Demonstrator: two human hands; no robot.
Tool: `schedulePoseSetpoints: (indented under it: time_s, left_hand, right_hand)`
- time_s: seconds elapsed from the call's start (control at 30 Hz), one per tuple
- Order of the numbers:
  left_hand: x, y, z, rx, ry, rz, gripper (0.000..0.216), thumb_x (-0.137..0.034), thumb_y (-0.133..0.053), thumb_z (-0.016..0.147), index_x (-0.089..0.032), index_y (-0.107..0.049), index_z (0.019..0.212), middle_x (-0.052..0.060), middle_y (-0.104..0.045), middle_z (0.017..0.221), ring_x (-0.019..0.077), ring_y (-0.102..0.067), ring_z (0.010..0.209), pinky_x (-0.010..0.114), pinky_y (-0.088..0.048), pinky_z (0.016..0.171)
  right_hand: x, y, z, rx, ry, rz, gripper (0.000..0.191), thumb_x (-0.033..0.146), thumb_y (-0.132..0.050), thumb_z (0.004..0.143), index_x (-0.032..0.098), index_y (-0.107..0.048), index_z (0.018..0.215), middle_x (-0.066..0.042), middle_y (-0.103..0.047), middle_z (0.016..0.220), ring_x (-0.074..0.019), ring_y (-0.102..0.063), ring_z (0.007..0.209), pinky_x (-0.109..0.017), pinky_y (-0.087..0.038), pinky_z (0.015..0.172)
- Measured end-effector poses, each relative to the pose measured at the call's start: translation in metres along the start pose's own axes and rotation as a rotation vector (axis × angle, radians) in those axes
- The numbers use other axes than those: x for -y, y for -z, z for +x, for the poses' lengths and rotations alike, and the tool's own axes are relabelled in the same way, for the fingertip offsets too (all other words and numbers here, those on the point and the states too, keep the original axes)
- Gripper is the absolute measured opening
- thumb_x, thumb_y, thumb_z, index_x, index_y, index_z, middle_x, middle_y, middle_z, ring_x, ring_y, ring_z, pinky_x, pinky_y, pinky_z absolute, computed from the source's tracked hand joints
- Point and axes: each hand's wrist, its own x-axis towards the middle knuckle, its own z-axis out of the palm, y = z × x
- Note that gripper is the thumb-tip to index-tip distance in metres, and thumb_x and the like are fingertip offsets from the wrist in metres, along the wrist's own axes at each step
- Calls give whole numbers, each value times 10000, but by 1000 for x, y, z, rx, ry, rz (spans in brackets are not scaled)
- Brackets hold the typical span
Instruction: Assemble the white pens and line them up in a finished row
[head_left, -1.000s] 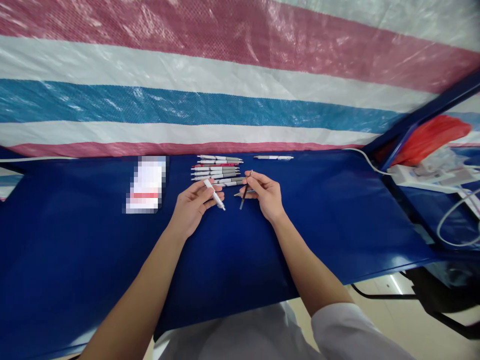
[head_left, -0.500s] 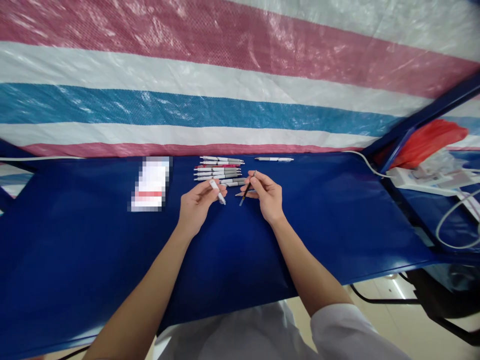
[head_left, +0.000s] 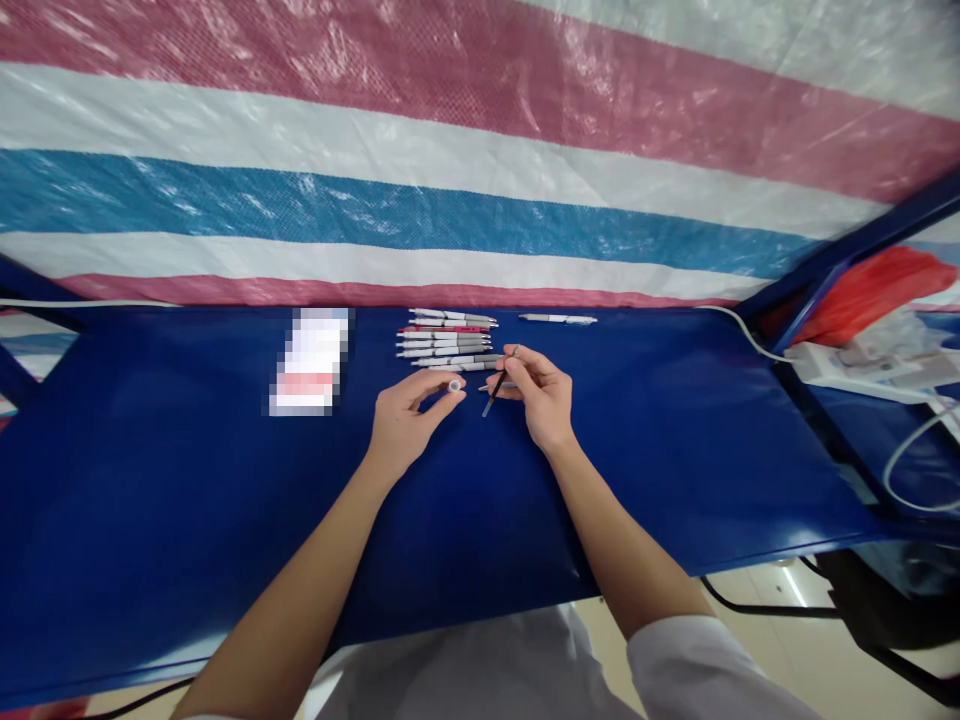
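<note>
Between the thumb and fingertips of my left hand [head_left: 405, 420] is a white pen barrel [head_left: 454, 386], its round end facing me. My right hand [head_left: 547, 395] pinches a dark pen refill [head_left: 496, 388], slanted with its clear end pointing down toward the table. A pointed grey piece [head_left: 486, 388], like a pen's tip section, sticks out from under the right fingers; the rest of it is hidden. The two hands are a small gap apart. Just beyond them lies a row of several white-and-grey pens [head_left: 446, 349], with a red pen [head_left: 442, 330] among them.
A single white pen [head_left: 557, 318] lies at the back, right of the row. On the left is a blurred-out white and red item [head_left: 307, 362]. A power strip [head_left: 855, 372], cables and a red plastic bag [head_left: 877, 295] are at the right, by the blue frame.
My left hand has turned the white barrel from lying slanted to facing me end-on. My right hand keeps the refill at nearly the same slant. The view has shifted slightly.
</note>
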Motion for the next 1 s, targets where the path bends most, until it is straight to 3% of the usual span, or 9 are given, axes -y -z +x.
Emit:
schedulePoseSetpoints:
  time_s: [0.13,0.33,0.53,0.83,1.0]
  left_hand:
    - [-3,-1,-1,61,-58,77,88,-261,-744,791,-274,-791,864,23,-754,921,224,-690,855,337,-534,875]
    - [-8,-2,-1,49,-15,34,110,-230,-773,752,-290,-809,837,22,-758,919,231,-688,847,333,-527,872]
    - [-8,-3,1,32,88,-55,83,-253,-793,730,-251,-789,813,16,-746,860,223,-691,841,333,-545,863]
    - [4,0,10,-29,373,-508,325,-298,-845,685,-185,-730,968,40,-735,873,230,-720,841,444,-599,847]
    - [4,2,13,-26,426,-559,347,-292,-850,685,-171,-731,987,45,-725,877,220,-715,842,469,-588,883]
  right_hand:
    - [1,0,0,-1,-8,-7,324,447,-740,757,236,-690,997,0,-733,848,-157,-727,721,-329,-642,674]
    - [3,0,1,18,-23,14,322,441,-752,746,239,-691,989,3,-742,855,-160,-738,730,-315,-642,667]
    - [3,-2,0,29,-38,5,342,455,-760,733,241,-695,992,-3,-751,879,-172,-746,767,-327,-638,697]
    - [0,1,4,29,-119,90,343,429,-771,730,240,-700,1007,-6,-764,897,-168,-747,775,-294,-636,659]
    - [-2,4,9,53,-191,150,367,437,-777,726,241,-697,1027,-4,-760,911,-167,-749,789,-284,-633,663]
